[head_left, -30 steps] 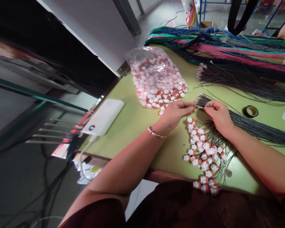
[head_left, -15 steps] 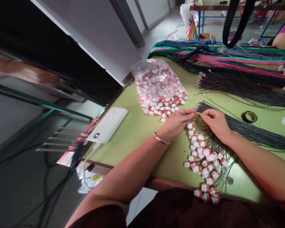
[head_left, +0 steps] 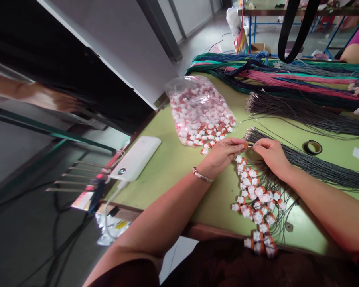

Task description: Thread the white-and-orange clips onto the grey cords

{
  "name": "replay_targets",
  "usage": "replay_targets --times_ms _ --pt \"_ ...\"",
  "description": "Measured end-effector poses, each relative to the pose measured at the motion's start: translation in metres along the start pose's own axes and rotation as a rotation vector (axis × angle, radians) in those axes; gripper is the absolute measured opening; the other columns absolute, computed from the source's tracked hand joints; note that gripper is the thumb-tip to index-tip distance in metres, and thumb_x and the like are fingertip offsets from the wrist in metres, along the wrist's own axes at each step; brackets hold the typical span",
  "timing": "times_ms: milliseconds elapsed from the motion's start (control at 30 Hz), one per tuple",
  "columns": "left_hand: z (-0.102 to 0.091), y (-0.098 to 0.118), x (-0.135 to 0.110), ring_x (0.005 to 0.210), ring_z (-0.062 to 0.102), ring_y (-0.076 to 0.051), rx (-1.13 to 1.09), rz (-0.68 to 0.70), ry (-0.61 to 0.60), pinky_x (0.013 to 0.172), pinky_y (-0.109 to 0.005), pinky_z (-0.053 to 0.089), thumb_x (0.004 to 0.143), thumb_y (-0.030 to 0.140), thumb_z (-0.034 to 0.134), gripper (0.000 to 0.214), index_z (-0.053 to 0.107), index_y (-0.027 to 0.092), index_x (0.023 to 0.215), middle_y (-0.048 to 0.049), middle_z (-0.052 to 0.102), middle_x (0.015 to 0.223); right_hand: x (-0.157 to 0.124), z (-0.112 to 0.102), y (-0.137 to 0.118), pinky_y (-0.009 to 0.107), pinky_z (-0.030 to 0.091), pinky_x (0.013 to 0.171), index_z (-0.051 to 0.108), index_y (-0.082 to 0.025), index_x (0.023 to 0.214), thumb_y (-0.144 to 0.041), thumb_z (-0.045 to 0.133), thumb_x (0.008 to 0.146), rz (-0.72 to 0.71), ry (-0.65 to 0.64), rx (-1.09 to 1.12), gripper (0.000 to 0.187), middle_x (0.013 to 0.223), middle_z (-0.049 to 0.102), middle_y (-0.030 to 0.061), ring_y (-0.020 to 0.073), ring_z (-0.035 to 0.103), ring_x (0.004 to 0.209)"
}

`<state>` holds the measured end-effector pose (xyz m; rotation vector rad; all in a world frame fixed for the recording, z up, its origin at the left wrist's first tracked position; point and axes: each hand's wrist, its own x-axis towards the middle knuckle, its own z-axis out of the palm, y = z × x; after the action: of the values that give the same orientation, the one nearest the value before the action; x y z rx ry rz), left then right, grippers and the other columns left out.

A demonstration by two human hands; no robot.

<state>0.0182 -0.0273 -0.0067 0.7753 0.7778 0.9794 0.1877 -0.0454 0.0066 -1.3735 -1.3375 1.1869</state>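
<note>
Between the thumb and fingers of my left hand (head_left: 223, 154) is a small connector housing (head_left: 245, 145), its orange end showing. My right hand (head_left: 271, 154) pinches a thin dark wire by its metal-tipped end (head_left: 250, 146), right at the housing; I cannot tell whether the tip is inside it. Below the hands lies a pile of white-and-orange connectors (head_left: 259, 195) with dark wires attached. Just beyond my left hand, a clear plastic bag (head_left: 200, 107) spills more of these connectors. A bundle of dark wires with bare metal tips (head_left: 305, 159) runs behind my right hand.
Another dark wire bundle (head_left: 299, 115) and long coloured wires (head_left: 263, 73) lie farther back. A roll of black tape (head_left: 312, 147) sits at the right. To the left, a white power bank (head_left: 137, 157) has a cable plugged in. A black strap (head_left: 296, 32) hangs at the top.
My right hand has shifted very slightly away from the left, and a little more of the metal tip shows between them. Otherwise only the view has moved slightly.
</note>
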Motion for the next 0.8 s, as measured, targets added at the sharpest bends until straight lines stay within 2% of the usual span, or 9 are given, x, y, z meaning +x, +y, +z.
replay_targets --times_ms 200,400,633,800 --pt "0.0003 0.0002 -0.0007 0.075 0.065 -0.011 0.047 0.003 -0.028 0.080 -0.026 0.049 0.058 0.016 0.080 0.019 0.073 0.014 0.076 -0.0036 0.073 0.079 0.0010 -0.0002 0.0000 0.023 0.030 0.050 0.059 -0.016 0.056 -0.027 0.054 0.063 0.013 0.011 -0.014 0.014 0.051 0.046 -0.0036 0.0088 0.037 0.052" --pt "0.0021 -0.0006 -0.0009 0.080 0.065 -0.012 0.172 0.166 -0.035 0.082 -0.026 0.048 0.059 0.016 0.081 0.015 0.072 0.015 0.071 -0.0037 0.073 0.083 0.0025 -0.0004 0.0002 0.024 0.032 0.052 0.059 -0.015 0.056 -0.027 0.054 0.061 0.018 -0.004 -0.015 0.014 0.052 0.050 -0.0028 0.0093 0.039 0.053" --pt "0.0018 -0.0005 -0.0005 0.076 0.065 -0.012 0.077 0.040 -0.031 0.080 -0.026 0.049 0.058 0.019 0.081 0.018 0.072 0.015 0.072 -0.0035 0.073 0.080 0.0009 -0.0015 -0.0006 0.023 0.028 0.049 0.057 -0.016 0.055 -0.027 0.054 0.063 0.024 0.019 0.012 0.014 0.049 0.044 -0.0045 0.0085 0.035 0.051" --pt "0.0030 -0.0007 -0.0014 0.075 0.064 -0.013 0.139 0.083 -0.034 0.081 -0.029 0.050 0.058 0.020 0.081 0.017 0.071 0.015 0.072 -0.0039 0.073 0.081 0.0015 0.0008 -0.0006 0.024 0.031 0.051 0.056 -0.016 0.054 -0.028 0.053 0.061 0.006 0.008 -0.038 0.013 0.051 0.047 -0.0037 0.0092 0.037 0.052"
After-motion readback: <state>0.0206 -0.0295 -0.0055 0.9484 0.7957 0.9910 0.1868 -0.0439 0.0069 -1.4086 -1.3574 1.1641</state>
